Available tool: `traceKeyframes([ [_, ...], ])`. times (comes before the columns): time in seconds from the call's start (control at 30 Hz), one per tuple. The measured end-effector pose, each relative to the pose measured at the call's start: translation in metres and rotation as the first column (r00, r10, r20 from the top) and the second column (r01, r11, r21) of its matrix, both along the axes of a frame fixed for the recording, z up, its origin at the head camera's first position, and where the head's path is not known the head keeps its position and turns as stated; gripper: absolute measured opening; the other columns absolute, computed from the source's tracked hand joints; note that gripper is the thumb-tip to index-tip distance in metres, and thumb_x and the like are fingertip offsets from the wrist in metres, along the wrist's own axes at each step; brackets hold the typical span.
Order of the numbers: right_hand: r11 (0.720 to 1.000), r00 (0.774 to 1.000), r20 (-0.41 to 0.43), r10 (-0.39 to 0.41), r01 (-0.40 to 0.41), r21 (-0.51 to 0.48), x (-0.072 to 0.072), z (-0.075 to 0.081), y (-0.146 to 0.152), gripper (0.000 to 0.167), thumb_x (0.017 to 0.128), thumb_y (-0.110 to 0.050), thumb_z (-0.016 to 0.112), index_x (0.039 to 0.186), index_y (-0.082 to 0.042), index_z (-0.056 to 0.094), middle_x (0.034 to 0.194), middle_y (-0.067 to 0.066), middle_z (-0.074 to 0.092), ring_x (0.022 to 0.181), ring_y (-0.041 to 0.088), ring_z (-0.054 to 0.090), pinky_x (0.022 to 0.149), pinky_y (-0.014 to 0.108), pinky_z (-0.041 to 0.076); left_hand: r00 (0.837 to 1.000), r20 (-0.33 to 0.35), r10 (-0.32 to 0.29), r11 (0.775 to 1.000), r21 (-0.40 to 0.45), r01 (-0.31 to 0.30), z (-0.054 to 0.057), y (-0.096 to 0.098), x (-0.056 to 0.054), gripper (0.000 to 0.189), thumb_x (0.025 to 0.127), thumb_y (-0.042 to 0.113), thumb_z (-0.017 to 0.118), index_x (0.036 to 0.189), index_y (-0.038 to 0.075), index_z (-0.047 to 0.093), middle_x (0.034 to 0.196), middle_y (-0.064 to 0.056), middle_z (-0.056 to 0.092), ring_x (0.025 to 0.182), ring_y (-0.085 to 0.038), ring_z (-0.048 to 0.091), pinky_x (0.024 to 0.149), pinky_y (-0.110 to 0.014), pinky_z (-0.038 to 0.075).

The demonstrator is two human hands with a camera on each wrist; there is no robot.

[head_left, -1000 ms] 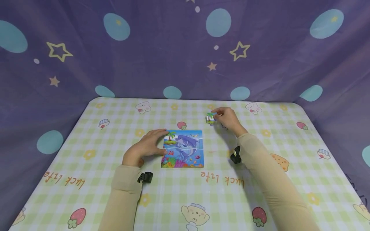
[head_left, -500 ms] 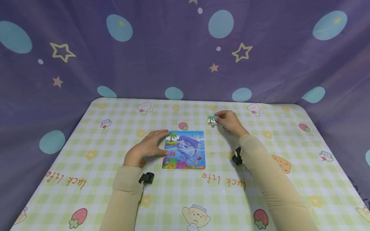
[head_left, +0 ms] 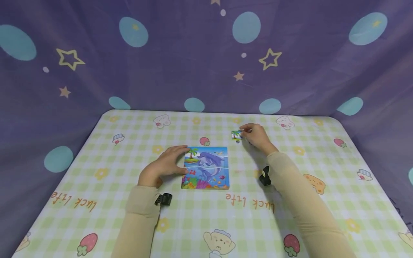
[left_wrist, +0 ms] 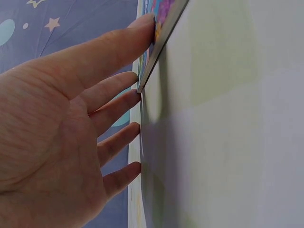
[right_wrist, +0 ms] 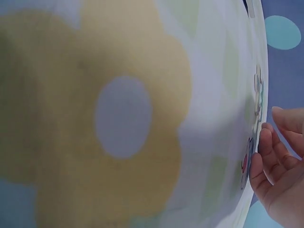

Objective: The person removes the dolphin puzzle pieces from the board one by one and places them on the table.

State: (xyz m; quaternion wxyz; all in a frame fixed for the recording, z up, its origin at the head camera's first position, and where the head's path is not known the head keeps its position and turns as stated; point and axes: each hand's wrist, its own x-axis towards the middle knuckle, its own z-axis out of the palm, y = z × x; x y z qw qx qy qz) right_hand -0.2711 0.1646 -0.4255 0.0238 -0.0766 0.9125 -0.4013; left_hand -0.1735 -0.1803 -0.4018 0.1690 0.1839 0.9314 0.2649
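A square dolphin puzzle board (head_left: 209, 166) lies flat in the middle of the head view. My left hand (head_left: 164, 165) rests at its left side, with thumb and forefinger spread along that edge. In the left wrist view the thumb (left_wrist: 109, 50) touches the board's side and the other fingers extend toward the tablecloth. Beyond the board's upper right lies a small palm-tree puzzle piece (head_left: 236, 135). My right hand (head_left: 258, 136) is at the piece's right side, its fingertips covering that end. In the right wrist view the thumb stands off the tablecloth while the other fingertips touch down.
A checked, cartoon-printed cloth covers the table (head_left: 113, 222). Behind the table's far edge hangs a purple curtain (head_left: 180, 53) with stars and blue ovals. Small black cameras (head_left: 166, 199) sit at both wrists.
The right hand has lowered the palm-tree piece slightly, and it now lies flat on the cloth. The left hand stays at the board's left edge. The head view has shifted a little.
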Motion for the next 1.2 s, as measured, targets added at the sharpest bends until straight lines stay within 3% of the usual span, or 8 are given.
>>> traceKeyframes([
  [0.37, 1.0, 1.0, -0.002, 0.015, -0.015, -0.006, 0.005, 0.003, -0.011, 0.025, 0.096, -0.011, 0.064, 0.118, -0.002, 0.07, 0.102, 0.014, 0.07, 0.086, 0.025, 0.064, 0.061, 0.028, 0.048, 1.0, 0.0, -0.009, 1.0, 0.001, 0.009, 0.001, 0.001, 0.0, 0.084, 0.084, 0.027, 0.08, 0.152, 0.004, 0.037, 0.159, -0.018, 0.028, 0.146, -0.042, 0.018, 0.117, -0.06, 0.016],
  [0.83, 0.995, 0.994, 0.012, 0.104, -0.104, 0.008, 0.015, 0.011, -0.04, 0.023, 0.096, -0.01, 0.064, 0.117, -0.004, 0.071, 0.101, 0.011, 0.069, 0.084, 0.022, 0.061, 0.069, 0.031, 0.051, 1.0, 0.002, 0.001, 1.0, 0.009, -0.001, 0.0, 0.002, 0.0, 0.083, 0.083, 0.025, 0.081, 0.151, 0.004, 0.039, 0.159, -0.017, 0.029, 0.146, -0.041, 0.018, 0.117, -0.06, 0.016],
  [1.2, 0.978, 0.978, -0.029, 0.208, -0.207, 0.018, 0.023, 0.02, -0.059, 0.022, 0.094, -0.009, 0.066, 0.114, -0.002, 0.072, 0.097, 0.011, 0.069, 0.077, 0.019, 0.062, 0.066, 0.029, 0.051, 1.0, 0.002, -0.001, 1.0, 0.001, 0.001, 0.002, 0.002, 0.0, 0.084, 0.083, 0.026, 0.081, 0.151, 0.004, 0.038, 0.159, -0.017, 0.029, 0.146, -0.042, 0.019, 0.117, -0.06, 0.016],
])
